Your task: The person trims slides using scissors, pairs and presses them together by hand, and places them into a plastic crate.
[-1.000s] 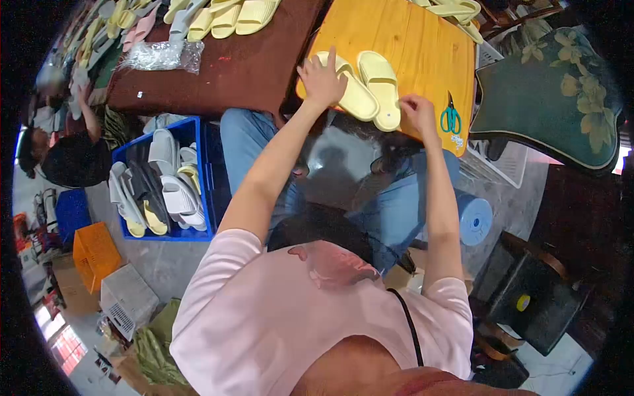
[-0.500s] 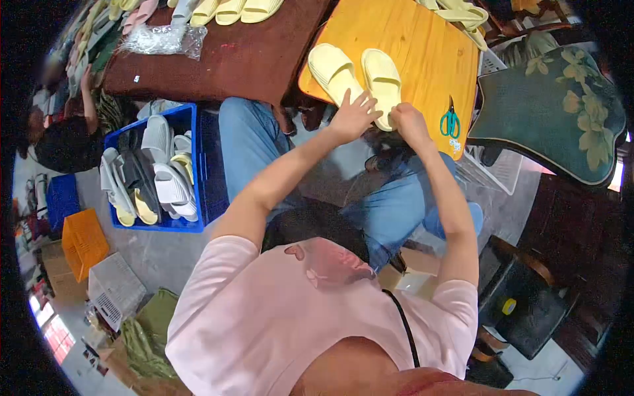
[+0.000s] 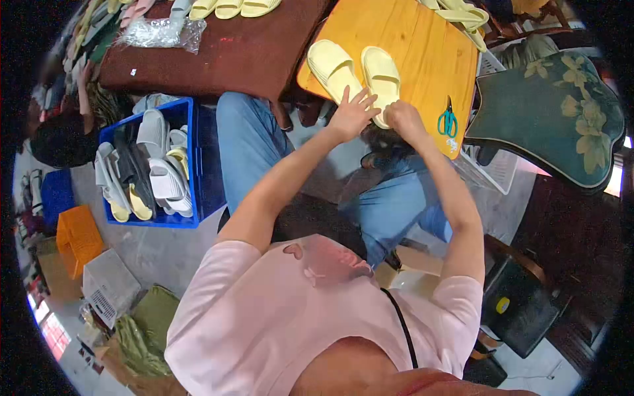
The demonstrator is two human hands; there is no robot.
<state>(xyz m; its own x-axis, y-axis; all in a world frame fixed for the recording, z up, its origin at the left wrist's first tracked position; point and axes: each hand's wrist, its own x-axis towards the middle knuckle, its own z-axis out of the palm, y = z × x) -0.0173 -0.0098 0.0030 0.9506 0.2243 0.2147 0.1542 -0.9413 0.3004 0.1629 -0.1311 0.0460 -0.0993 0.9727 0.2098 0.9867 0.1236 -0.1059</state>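
Observation:
Two pale yellow slippers lie side by side on the wooden table, heels toward me. My left hand [image 3: 351,120] rests with spread fingers over the heel of the left slipper [image 3: 333,66], and its fingertips reach toward the other one. At the heel of the right slipper [image 3: 382,72], my right hand [image 3: 404,123] has its fingers curled in and pressed on the edge. Both heels are partly covered by my hands. Teal-handled scissors [image 3: 448,123] lie to the right on the wooden table [image 3: 422,59], beside a small whitish scrap [image 3: 452,144].
A blue crate [image 3: 197,165] of grey, white and dark slippers stands at my left. More yellow slippers [image 3: 228,8] and clear plastic wrap [image 3: 162,34] lie on the brown-covered surface [image 3: 244,59]. A green floral-patterned chair [image 3: 548,112] is at the right. A person [image 3: 66,138] is at far left.
My right hand has shifted slightly left along the right slipper's heel. The left hand keeps nearly the same place. The whole view has moved a little.

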